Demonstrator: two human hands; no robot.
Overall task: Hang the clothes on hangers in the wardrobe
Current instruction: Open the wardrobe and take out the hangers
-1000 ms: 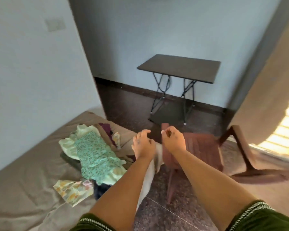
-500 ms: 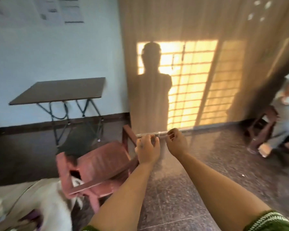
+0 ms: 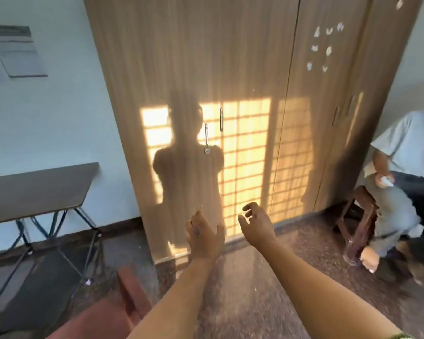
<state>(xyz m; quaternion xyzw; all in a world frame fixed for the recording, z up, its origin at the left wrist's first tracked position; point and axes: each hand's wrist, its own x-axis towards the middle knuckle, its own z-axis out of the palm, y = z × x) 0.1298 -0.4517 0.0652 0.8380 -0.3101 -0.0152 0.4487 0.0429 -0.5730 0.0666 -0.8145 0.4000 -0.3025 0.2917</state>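
**Both hands out and empty in front of the closed wardrobe**

While the sunlight is throwing a gridded patch across the wood, we are looking straight at the wardrobe point(image 3: 230, 69), and its doors are sitting closed. Two slim metal handles point(image 3: 206, 138) are hanging side by side near the middle seam, one a little higher than the other, with a key-like piece just under the lower one. A person's shadow is falling across the left door.

We are seeing the left hand point(image 3: 203, 238) stretched forward with its fingers extended and loose, gripping nothing. The right hand point(image 3: 256, 227) is reaching out just beside it, fingers curled and spread, also carrying nothing (no hanger and no garment is showing in either palm). The two hands are apart from each other and are lying well below the handles in this view, and neither is touching the doors.

Off to the left, a dark folding table point(image 3: 34, 189) is standing against the pale wall. A reddish chair point(image 3: 113, 311) is poking in at the bottom edge, near the left forearm. On the right, a seated person point(image 3: 402, 167) in a light shirt is resting beside a wooden stool point(image 3: 360, 223), blurred at the edge. We are not seeing the clothes anywhere here.
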